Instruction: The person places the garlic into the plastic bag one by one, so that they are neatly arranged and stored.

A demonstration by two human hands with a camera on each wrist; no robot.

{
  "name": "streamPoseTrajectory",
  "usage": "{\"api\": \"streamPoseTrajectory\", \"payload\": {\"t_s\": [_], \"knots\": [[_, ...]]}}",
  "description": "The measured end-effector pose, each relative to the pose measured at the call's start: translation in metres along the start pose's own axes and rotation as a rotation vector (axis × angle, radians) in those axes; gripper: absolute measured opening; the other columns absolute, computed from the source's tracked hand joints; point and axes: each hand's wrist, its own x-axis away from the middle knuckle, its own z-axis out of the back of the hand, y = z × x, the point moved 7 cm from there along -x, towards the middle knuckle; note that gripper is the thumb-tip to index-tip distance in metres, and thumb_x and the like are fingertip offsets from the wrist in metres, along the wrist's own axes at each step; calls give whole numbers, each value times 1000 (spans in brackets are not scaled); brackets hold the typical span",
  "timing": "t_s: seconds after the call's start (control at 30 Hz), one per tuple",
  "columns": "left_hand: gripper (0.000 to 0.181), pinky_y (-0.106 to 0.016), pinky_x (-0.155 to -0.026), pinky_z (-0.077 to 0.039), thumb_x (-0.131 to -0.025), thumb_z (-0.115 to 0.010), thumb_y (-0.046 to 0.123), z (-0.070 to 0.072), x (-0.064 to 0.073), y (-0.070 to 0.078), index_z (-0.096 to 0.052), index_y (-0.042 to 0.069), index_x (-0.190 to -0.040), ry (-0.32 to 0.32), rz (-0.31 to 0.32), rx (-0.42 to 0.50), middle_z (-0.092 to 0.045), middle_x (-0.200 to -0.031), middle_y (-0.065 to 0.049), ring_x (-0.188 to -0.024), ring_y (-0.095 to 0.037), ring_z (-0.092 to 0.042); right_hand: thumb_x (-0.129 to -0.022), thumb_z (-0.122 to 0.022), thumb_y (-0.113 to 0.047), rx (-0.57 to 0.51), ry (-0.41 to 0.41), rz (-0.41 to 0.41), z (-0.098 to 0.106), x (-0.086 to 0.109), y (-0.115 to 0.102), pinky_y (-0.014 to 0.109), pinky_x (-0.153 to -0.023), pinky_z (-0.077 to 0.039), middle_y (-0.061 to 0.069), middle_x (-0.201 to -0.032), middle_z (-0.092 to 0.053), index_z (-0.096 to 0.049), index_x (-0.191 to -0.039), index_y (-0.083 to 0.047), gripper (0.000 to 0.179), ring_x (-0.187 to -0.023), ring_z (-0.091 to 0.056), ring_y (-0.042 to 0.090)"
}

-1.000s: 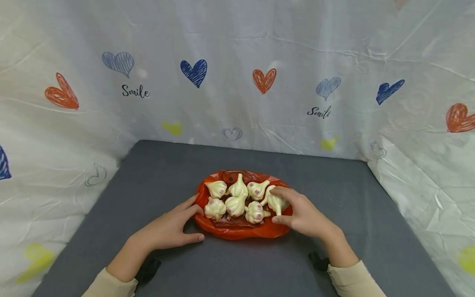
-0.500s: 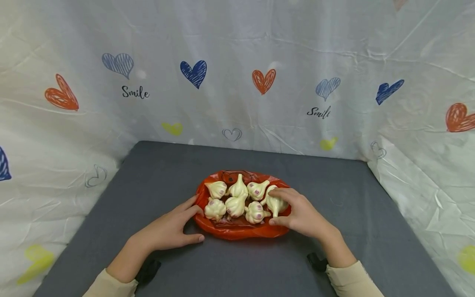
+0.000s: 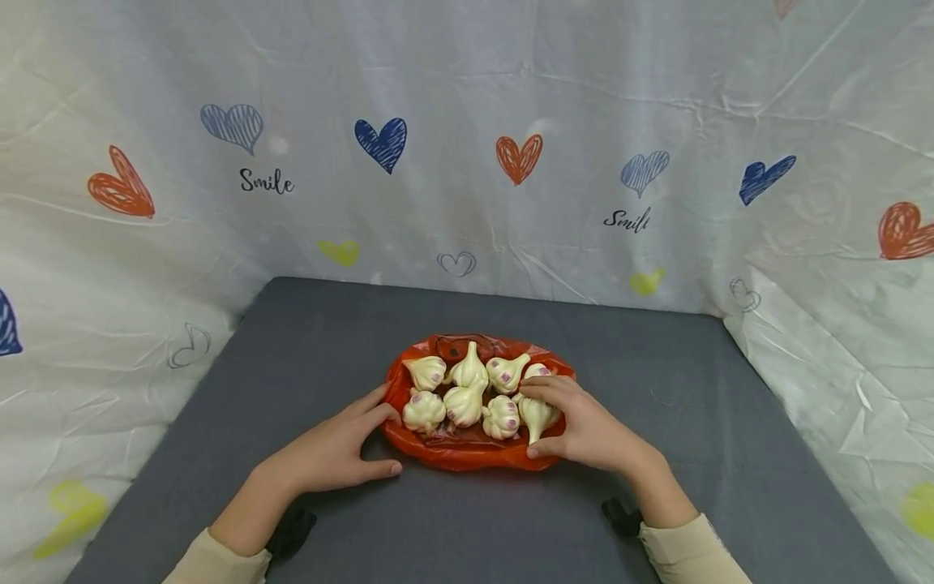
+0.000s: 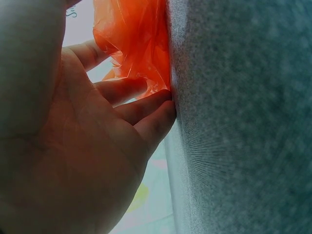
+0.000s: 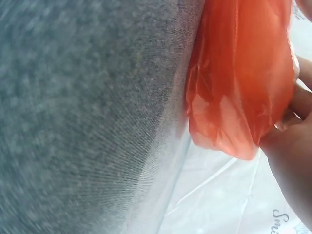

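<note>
A red plastic bag (image 3: 467, 461), rolled open into an oval, sits mid-table with several pale garlic bulbs (image 3: 462, 405) inside, laid in two rows. My right hand (image 3: 591, 426) reaches over the bag's right end and holds a garlic bulb (image 3: 537, 415) between thumb and fingers, its stem pointing toward me. Behind those fingers another garlic bulb (image 3: 537, 371) is partly hidden. My left hand (image 3: 336, 446) rests at the bag's left end, thumb spread apart. In the left wrist view its fingertips touch the red plastic (image 4: 141, 44) low by the table.
The dark grey table (image 3: 467, 535) ends at the back against a hanging white sheet (image 3: 452, 211) printed with hearts and "Smile". The sheet also comes down along both sides. A dark strap piece (image 3: 623, 517) hangs under the right wrist, another (image 3: 292, 531) under the left.
My right hand has shifted slightly left and toward me, bringing the garlic bulb with it, so a bulb behind it shows. The left hand and the bag have stayed in place.
</note>
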Motion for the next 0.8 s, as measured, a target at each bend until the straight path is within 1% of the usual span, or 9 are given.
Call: {"api": "streamPoseTrajectory", "payload": {"t_s": [0.1,0.23,0.43,0.67,0.8], "knots": [[53,-68,-120,-37,-94,-83,60,0,0,0,-61,33,-134,1,-1,1,-20,-180,-15,-162,-43,-27,-83,-97,-39,-12,-4,5,-1,0,0,71,-121,-33,8,-162,-53,-61,-155,-13,85,-158,-36,39],[52,-68,-120,-36,-94,-82,60,0,1,1,-61,33,-133,1,-5,2,-20,-180,-15,-162,-43,-27,-84,-97,-35,-25,5,11,0,1,1,70,-121,-32,7,-162,-54,-61,-156,-12,83,-158,-37,39],[53,-67,-120,-36,-94,-82,61,0,2,0,-61,33,-134,2,-1,-1,-20,-180,-14,-162,-42,-27,-86,-97,-31,-22,20,15,1,0,3,68,-121,-35,8,-161,-55,-61,-155,-11,81,-156,-40,38],[52,-68,-120,-37,-94,-82,61,1,2,-1,-61,34,-133,5,12,4,-19,-180,-13,-162,-42,-27,-86,-97,-31,-14,34,32,4,-1,1,66,-121,-36,8,-157,-59,-63,-153,-10,78,-154,-44,38],[52,-68,-120,-37,-94,-82,61,1,1,-1,-61,34,-133,5,10,6,-19,-180,-12,-162,-42,-27,-85,-97,-29,-12,57,35,7,-1,-1,64,-121,-38,8,-155,-61,-65,-151,-9,76,-153,-47,37]]}}
